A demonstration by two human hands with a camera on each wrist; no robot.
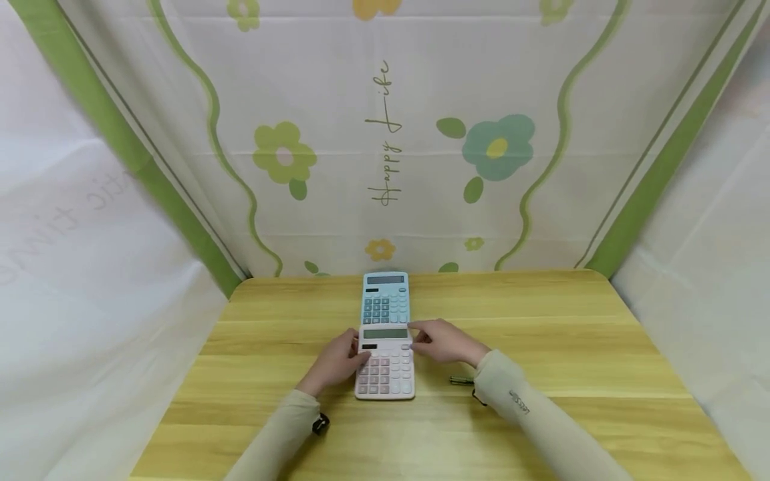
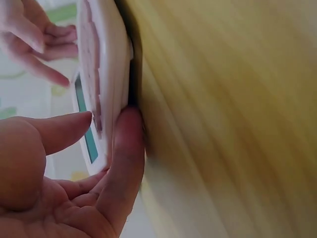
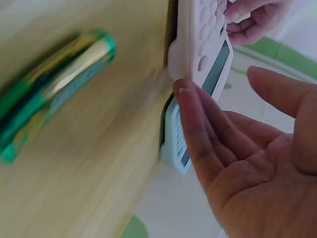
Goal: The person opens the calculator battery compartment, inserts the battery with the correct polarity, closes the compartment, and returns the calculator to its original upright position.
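Between left hand [image 1: 334, 363], gripping it, and uncurled right hand [image 1: 446, 341], a pink calculator [image 1: 385, 371] runs lengthwise, screen [image 1: 386, 334] forward.

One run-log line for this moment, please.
left hand: holds pink calculator by left edge | right hand: at its top-right corner | blue calculator: beyond it | green cylinders: on table, right

Hands [image 1: 334, 363] [image 1: 446, 341] apart, forearms [image 1: 273, 431] [image 1: 541, 414] slanting inward
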